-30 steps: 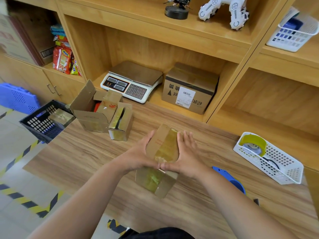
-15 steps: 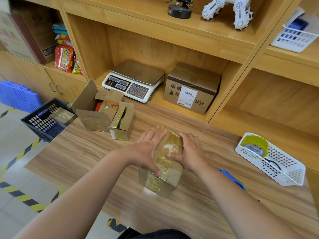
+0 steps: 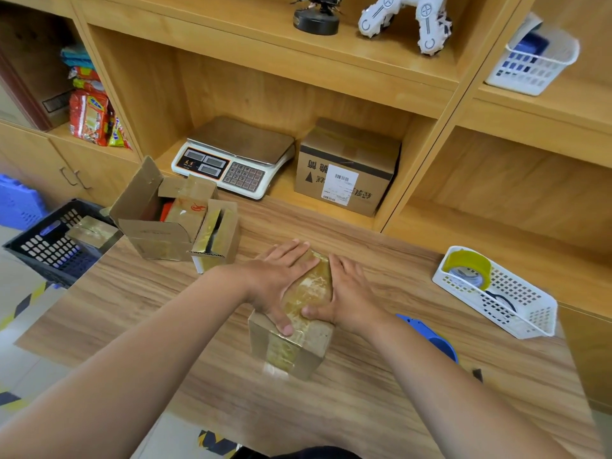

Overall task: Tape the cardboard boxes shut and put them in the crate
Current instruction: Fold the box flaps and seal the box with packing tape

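A single wide-angle view looks out from the person's head, facing forward and tilted down over the wooden surface (image 3: 364,409). It sits close in: both forearms enter from the bottom edge, and the left hand (image 3: 278,279) and right hand (image 3: 351,293) lie near mid-frame. The shelving (image 3: 265,61) fills the upper half, its lines bowed by the lens. The floor (image 3: 20,309) shows along the left edge.

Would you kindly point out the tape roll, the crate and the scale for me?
tape roll (image 3: 469,265), head view, on its yellow outer band.
crate (image 3: 46,250), head view, on its slotted wall.
scale (image 3: 245,140), head view, on its metal platter.
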`<state>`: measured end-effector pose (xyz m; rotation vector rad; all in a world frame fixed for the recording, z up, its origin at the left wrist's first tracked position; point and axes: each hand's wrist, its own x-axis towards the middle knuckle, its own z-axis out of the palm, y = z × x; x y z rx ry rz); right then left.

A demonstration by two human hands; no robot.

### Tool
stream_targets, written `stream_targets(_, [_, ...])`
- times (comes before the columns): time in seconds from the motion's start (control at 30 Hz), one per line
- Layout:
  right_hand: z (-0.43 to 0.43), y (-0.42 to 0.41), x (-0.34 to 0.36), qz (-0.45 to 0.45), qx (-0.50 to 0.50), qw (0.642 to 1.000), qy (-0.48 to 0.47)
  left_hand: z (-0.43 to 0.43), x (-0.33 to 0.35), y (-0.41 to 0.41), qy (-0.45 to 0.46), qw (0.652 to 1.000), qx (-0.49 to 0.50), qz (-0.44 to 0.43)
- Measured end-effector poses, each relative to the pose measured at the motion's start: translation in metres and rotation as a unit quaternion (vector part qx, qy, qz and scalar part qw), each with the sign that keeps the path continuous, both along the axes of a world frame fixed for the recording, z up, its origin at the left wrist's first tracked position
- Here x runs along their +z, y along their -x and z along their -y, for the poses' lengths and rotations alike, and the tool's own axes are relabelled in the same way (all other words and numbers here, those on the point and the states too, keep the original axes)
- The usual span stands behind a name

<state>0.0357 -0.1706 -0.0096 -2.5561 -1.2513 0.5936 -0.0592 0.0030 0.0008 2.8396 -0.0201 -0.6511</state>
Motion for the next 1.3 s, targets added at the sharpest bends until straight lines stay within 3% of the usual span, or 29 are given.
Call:
stream_targets(0.3, [0.002, -0.002, -0.002, 0.001, 0.013, 0.997, -0.080, -0.003, 0.002, -0.018, 0.038, 0.999, 0.013, -0.019])
stream_targets(0.57, [0.003, -0.002, -0.006, 0.001, -0.008, 0.994, -0.107, -0.006, 0.002, -0.031, 0.094, 0.994, 0.040, 0.043])
stream_targets(1.07, [-0.006, -0.003, -0.015, -0.008, -0.102, 0.971, -0.214, 0.001, -0.017, -0.037, 0.227, 0.937, 0.168, 0.208])
stream_targets(1.3, [-0.002, 0.000, -0.015, -0.022, -0.081, 0.986, -0.141, 0.012, -0.024, -0.039, 0.246, 0.905, 0.237, 0.256])
